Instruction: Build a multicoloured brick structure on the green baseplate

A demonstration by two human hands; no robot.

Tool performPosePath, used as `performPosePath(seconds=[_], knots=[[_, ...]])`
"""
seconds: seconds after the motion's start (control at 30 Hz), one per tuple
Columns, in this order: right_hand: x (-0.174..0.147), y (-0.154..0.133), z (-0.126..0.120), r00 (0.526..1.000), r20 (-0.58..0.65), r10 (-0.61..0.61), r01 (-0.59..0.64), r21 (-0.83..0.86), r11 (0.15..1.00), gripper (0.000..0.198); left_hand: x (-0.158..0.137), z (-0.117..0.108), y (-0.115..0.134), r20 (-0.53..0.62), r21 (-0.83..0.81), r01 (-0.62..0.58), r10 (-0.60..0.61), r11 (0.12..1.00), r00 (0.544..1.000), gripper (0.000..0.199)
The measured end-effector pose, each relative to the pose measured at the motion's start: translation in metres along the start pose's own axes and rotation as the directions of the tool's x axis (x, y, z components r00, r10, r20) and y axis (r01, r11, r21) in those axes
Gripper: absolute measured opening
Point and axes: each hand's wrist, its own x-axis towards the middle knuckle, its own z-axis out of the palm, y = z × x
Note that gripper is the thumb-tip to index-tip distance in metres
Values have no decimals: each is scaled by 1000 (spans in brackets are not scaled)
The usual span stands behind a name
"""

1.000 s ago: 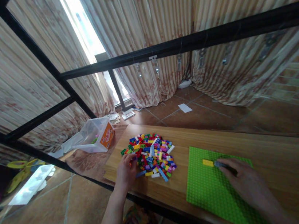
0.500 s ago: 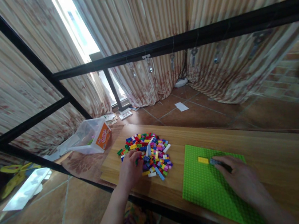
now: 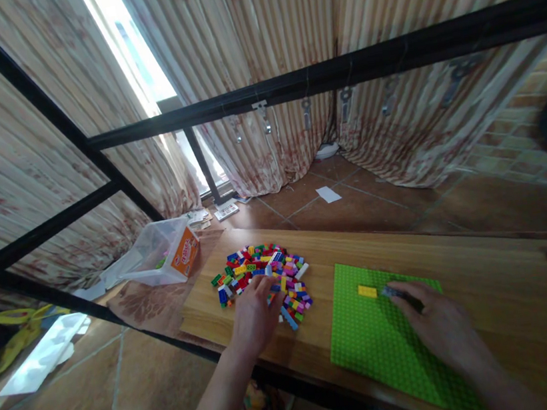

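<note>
The right grip [image 3: 434, 320] pinches a grey brick [image 3: 386, 291], the yellow brick [image 3: 367, 291] just to its left.

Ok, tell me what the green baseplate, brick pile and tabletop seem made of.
Green baseplate: likely plastic, fairly matte, judging by its even colour and studs. Brick pile: probably hard plastic, smooth, given the solid bright colours. Tabletop: wood or wood-look laminate, softly sheened, showing grain.

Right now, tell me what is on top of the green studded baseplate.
One yellow rectangular brick; beside it, the right hand holds a small greyish piece over the baseplate. Whatever lies beneath that hand is covered.
</note>
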Motion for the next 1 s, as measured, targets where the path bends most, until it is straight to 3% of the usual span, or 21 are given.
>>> performPosePath(seconds=[0.1,0.2,0.27,0.33,0.4,0.5,0.57,0.73,0.83,1.0], knots=[[0,0,-1,1000,-23,16,-16,7,1000,35,-5,17,45,114,-262,-121,155,957,981,10],[0,0,-2,1000,-17,-6,6,31,999,35,-4,42,86,225,-455,-191,320,870,921,15],[-1,1,-4,1000,-4,-13,13,34,999,35,2,59,104,254,-527,-212,391,823,885,17],[-1,3,-8,1000,-4,3,-3,15,1000,35,8,71,113,265,-587,-183,400,789,877,19],[-2,4,-12,1000,2,16,-16,-8,1000,35,12,80,114,306,-656,-61,339,752,890,21],[-2,7,-18,999,47,7,-6,-25,1000,31,14,88,107,425,-714,213,171,667,889,25],[-2,8,-22,998,58,-4,6,-35,999,28,15,91,99,466,-716,300,112,630,878,27],[-7,5,-28,996,2,-92,92,-12,996,25,20,93,89,468,-679,246,150,691,871,35],[-10,-7,-28,987,36,-158,155,65,986,28,23,92,90,459,-659,187,192,729,868,35],[-10,-25,-21,971,73,-229,223,89,971,25,27,90,91,459,-697,178,242,695,855,31]])
